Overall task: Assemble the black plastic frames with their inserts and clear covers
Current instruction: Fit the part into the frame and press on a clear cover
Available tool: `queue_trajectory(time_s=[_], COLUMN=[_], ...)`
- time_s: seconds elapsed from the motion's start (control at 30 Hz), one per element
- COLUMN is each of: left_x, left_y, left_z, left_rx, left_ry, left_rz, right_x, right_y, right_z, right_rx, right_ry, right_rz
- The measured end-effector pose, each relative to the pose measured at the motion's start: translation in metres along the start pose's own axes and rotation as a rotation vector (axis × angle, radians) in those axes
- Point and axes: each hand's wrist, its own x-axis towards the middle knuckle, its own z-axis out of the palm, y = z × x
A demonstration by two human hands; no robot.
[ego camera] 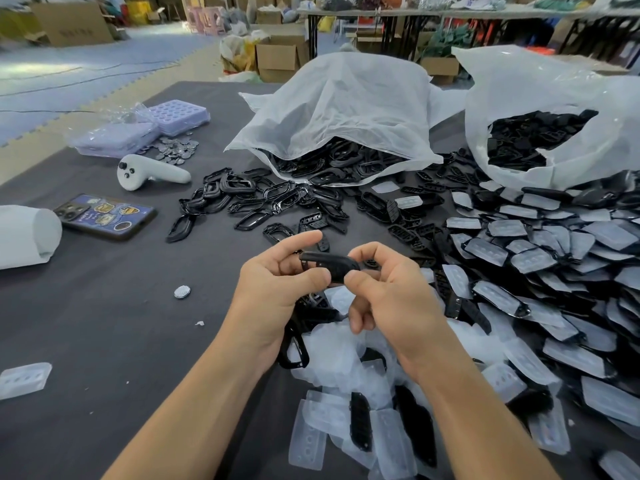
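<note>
Both hands hold one black plastic frame piece (329,265) above the dark table (104,341). My left hand (280,282) grips its left end between thumb and fingers. My right hand (384,289) pinches its right end with thumb and forefinger. Loose black frames (249,199) lie scattered beyond the hands. Clear covers (332,344) lie heaped under and in front of my hands, with black inserts (360,420) among them. A large pile of assembled pieces with clear covers (540,258) spreads to the right.
Two white sacks (346,109) (554,109) of black parts lie open at the back. A phone (107,216), a white controller (149,171), purple trays (180,116), small metal discs (176,150) and a white roll (27,233) sit on the left. A lone clear cover (24,379) lies near the left edge.
</note>
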Motion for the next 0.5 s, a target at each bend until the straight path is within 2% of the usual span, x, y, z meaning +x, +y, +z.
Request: queue_trajectory(time_s=[0.13,0.23,0.33,0.5], left_x=[0.003,0.003,0.002,0.005], left_y=[-0.001,0.001,0.007,0.012], left_z=[0.001,-0.001,-0.006,-0.013], left_rx=[-0.051,-0.251,-0.405,-0.487], left_ry=[-0.006,-0.015,-0.092,-0.149], left_rz=[-0.074,-0.165,-0.236,-0.271], right_x=[0.002,0.002,0.0,-0.003], right_y=[0.005,0.005,0.0,-0.008], right_z=[0.001,0.001,0.002,0.0], right_rx=[-0.034,-0.099,0.001,0.136], right_ry=[0.1,0.136,0.058,-0.104], right_rz=[-0.048,-0.08,-0.066,-0.09])
